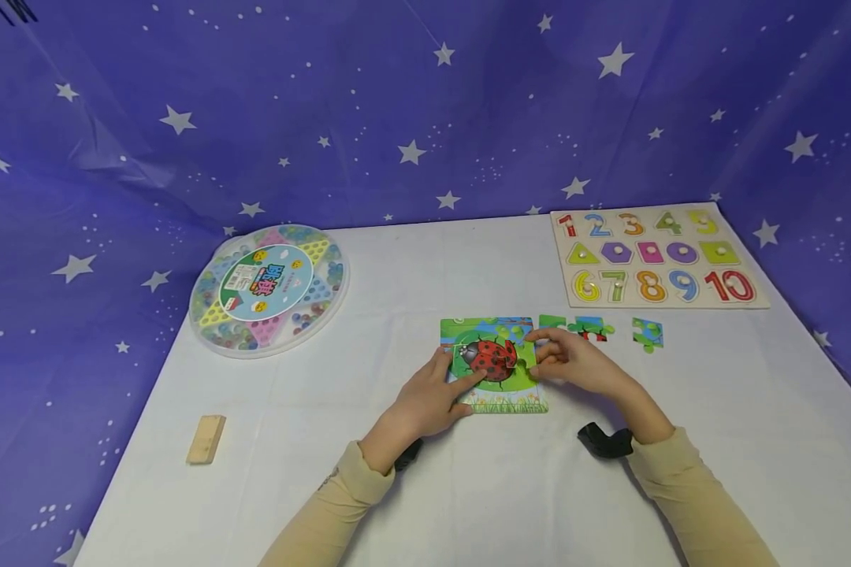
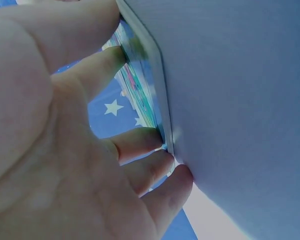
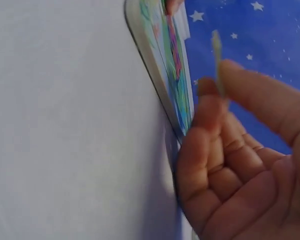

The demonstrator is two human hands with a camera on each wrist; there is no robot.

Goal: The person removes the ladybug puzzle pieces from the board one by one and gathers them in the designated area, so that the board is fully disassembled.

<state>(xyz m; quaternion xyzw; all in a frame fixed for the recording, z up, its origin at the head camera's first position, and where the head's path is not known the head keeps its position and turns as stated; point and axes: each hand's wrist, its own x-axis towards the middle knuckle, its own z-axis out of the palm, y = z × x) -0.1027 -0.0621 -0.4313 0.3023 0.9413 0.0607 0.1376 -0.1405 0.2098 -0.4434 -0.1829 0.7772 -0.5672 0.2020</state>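
Note:
A ladybug jigsaw puzzle (image 1: pixel 507 403) lies flat in its square board near the middle of the table. My left hand (image 1: pixel 429 398) rests on the puzzle's left side, fingers extended; in the left wrist view its fingertips (image 2: pixel 149 138) touch the board's edge. Over the right edge of the puzzle is my right hand (image 1: pixel 577 366). Between thumb and finger it pinches a thin puzzle piece (image 3: pixel 217 57), seen edge-on and blurred in the right wrist view. Loose puzzle pieces (image 1: pixel 648 334) lie beyond the right hand, one partly hidden by the board's corner area and fingers.
A wooden number-and-shape board (image 1: pixel 563 298) lies at the back right. At the back left is a round, clear-lidded marble game (image 1: pixel 265 272). A small wooden block (image 1: pixel 206 439) sits at the front left. Black wrist devices (image 1: pixel 605 441) show by the sleeves. A starry blue cloth (image 1: pixel 369 102) hangs behind.

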